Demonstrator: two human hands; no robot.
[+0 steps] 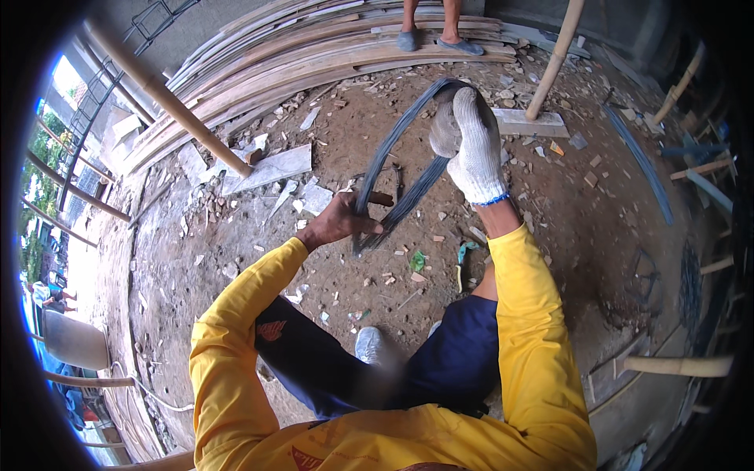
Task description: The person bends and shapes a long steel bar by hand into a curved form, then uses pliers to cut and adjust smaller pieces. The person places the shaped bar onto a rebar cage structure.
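A bundle of thin dark wire [416,188] is bent over into a narrow loop in front of me. My right hand [475,145], in a white knitted glove with a grey palm, is closed around the bend at the far end. At the near end my bare left hand [345,221] holds the two legs of the bundle, thumb and fingers about the strands. A pair of pliers with teal handles [463,257] lies on the ground by my right knee. Beyond the wire, partly behind it, lies a dark metal tool [398,179] whose kind I cannot make out.
Bamboo poles [169,102] slant down at the left and another pole [556,59] stands at the far right. Long boards [314,55] are stacked at the back, where a person's feet [440,39] stand. More wire [640,161] lies at right. Rubble and tile pieces [271,169] litter the dirt.
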